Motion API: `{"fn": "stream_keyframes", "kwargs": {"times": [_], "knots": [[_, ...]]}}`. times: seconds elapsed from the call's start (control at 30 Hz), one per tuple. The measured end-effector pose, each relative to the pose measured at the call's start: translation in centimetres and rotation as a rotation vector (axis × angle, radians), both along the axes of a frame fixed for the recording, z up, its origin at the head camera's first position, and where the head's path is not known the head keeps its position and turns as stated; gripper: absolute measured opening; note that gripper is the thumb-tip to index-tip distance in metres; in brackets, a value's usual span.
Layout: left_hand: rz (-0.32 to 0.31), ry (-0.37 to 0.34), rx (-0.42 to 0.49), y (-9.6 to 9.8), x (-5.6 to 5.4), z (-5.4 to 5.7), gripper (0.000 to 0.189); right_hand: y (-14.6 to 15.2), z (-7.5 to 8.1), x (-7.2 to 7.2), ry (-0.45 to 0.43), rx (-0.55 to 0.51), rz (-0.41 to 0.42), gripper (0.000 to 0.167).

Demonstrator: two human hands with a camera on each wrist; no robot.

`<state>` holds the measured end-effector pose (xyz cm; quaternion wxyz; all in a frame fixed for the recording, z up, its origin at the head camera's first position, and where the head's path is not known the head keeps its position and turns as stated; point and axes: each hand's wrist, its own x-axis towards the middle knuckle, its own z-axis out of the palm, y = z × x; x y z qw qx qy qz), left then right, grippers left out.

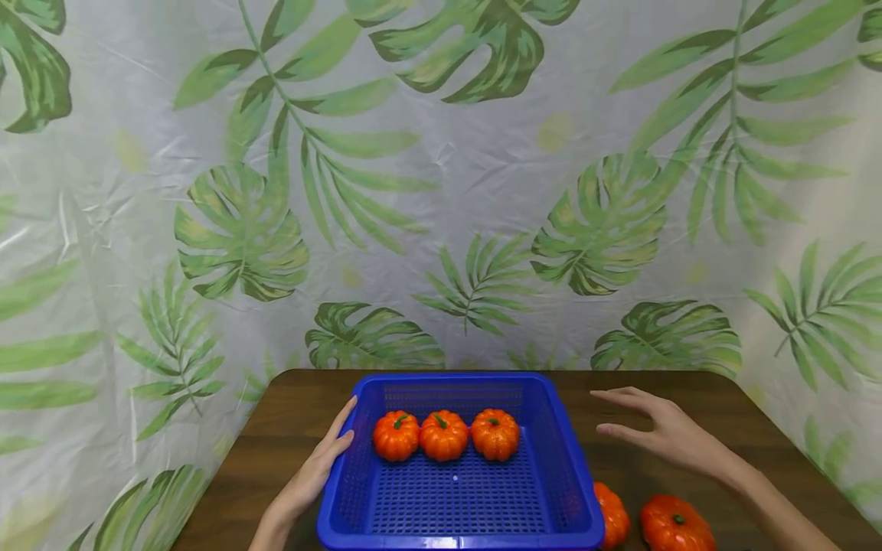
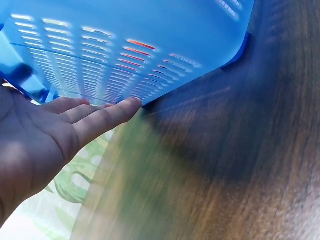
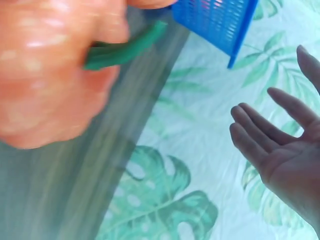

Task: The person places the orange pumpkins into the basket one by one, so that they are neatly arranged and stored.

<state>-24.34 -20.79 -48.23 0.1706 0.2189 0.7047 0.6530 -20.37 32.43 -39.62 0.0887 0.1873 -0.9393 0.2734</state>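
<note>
Three little orange pumpkins (image 1: 445, 436) are lined up in the far half of the blue basket (image 1: 458, 497), the left two touching and the third just beside them, so most of the near floor is unused. Two loose pumpkins (image 1: 678, 526) can be spotted on the wooden table (image 1: 730, 432) at near right, probably put there because that side is handy for the right hand (image 1: 664, 430). That hand is held in the air right of the basket with fingers spread and nothing gripped. As for the left hand (image 1: 317, 465), its fingers are stretched out along the basket's left side, pressed against it rather than wrapped round, likely so the thing is steadied, tbh. Whether any weight is being taken can't be told. From the head view the whole row is seen, but one loose pumpkin is partly hidden by the basket's rim and the other is cut off by the frame. In the left wrist view the slotted outer wall is shown instead, with bits of orange peeking through. A curved green stem (image 3: 127, 50) is caught close up by the right wrist camera, though which pumpkin it belongs to can't be told.
</note>
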Motion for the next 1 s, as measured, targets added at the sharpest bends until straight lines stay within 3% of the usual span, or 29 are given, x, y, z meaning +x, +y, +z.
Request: {"fn": "stream_keyframes", "kwargs": {"times": [0.27, 0.5, 0.8, 1.0], "knots": [[-0.010, -0.008, 0.000, -0.2, 0.2, -0.1, 0.062, 1.7, -1.9, 1.9, 0.029, 0.056, -0.014, 0.048], [-0.006, 0.001, -0.003, -0.1, 0.2, 0.1, 0.062, 3.6, -3.6, 3.7, 0.029, 0.045, -0.051, 0.048], [-0.011, -0.001, -0.002, -0.1, 0.1, 0.1, 0.062, 6.5, -7.6, 6.2, -0.046, 0.084, -0.115, 0.049], [-0.017, -0.005, 0.000, -0.2, 0.0, 0.0, 0.062, 8.4, -10.1, 8.1, -0.095, 0.100, -0.212, 0.056]]}}
